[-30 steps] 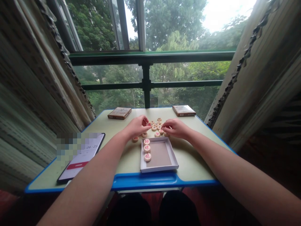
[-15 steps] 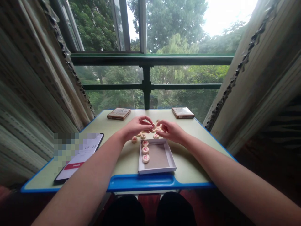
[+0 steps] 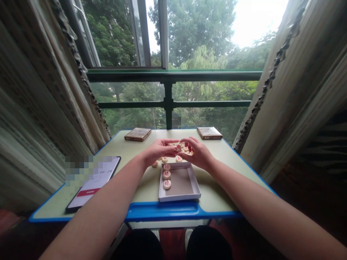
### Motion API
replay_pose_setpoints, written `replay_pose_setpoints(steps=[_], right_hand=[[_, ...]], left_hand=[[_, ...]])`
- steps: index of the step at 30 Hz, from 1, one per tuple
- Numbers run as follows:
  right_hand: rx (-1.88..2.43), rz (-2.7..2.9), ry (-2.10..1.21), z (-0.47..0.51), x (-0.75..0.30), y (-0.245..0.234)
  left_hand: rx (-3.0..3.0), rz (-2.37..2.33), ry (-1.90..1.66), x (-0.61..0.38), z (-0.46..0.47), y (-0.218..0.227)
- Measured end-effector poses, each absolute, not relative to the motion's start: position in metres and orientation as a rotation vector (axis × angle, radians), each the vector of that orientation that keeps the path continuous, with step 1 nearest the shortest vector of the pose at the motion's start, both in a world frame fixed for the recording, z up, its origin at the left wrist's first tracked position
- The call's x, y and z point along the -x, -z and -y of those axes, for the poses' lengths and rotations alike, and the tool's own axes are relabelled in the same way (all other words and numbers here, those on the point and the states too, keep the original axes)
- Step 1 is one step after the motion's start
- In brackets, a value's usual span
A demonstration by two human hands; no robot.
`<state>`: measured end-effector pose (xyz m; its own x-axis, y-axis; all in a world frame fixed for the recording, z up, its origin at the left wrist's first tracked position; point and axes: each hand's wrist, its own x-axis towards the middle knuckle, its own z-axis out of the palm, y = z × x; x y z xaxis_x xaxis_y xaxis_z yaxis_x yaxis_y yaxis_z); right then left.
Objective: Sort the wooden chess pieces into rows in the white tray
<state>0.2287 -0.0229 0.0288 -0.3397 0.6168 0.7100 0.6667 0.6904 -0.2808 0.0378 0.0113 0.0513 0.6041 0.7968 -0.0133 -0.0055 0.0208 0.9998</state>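
Observation:
A round Chinese chess piece (image 3: 178, 148) with a red character is pinched between the thumb and fingers of my left hand (image 3: 159, 150), above the table. Facing it from the right, my right hand (image 3: 199, 151) has its thumb and fingers apart, the fingertips close to the piece; I cannot tell whether they touch it. Below the hands lies a shallow white box (image 3: 199, 187) with three red-lettered pieces (image 3: 167, 175) in a column along its left side. Several loose pieces (image 3: 179, 159) lie behind the box, partly hidden by my hands.
A phone (image 3: 92, 184) showing a timer lies at the left of the pale green table (image 3: 217, 195). Two flat brown boxes, a left one (image 3: 137, 134) and a right one (image 3: 209, 133), sit at the far edge. A blue trough (image 3: 165, 209) runs along the front. Curtains (image 3: 282, 86) flank the window.
My left hand has turned and moved slightly right, so the held piece now shows its red character. My right hand's fingers have spread more. The whole view has shifted slightly.

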Motion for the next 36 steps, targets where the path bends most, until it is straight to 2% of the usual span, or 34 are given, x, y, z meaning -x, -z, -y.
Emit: replay_pose_setpoints(steps=[21,25,27,31,36], right_hand=[[1.053,2.092,-0.017,0.026,-0.228,-0.032],[1.277,2.068,0.027,0.020,-0.237,-0.033],[1.476,1.993,0.051,0.011,-0.246,-0.031],[1.718,1.835,0.012,-0.008,-0.264,-0.024],[1.831,1.808,-0.078,-0.018,-0.271,-0.019]], left_hand=[[-1.647,-0.767,-0.667,-0.036,-0.011,-0.054],[-1.817,-1.013,-1.182,-0.030,-0.026,-0.048],[-1.937,-1.172,-1.307,-0.022,-0.037,-0.043],[-2.335,-1.419,-1.172,-0.014,-0.052,-0.030],[-2.616,-1.304,-1.070,-0.020,-0.052,-0.019]])
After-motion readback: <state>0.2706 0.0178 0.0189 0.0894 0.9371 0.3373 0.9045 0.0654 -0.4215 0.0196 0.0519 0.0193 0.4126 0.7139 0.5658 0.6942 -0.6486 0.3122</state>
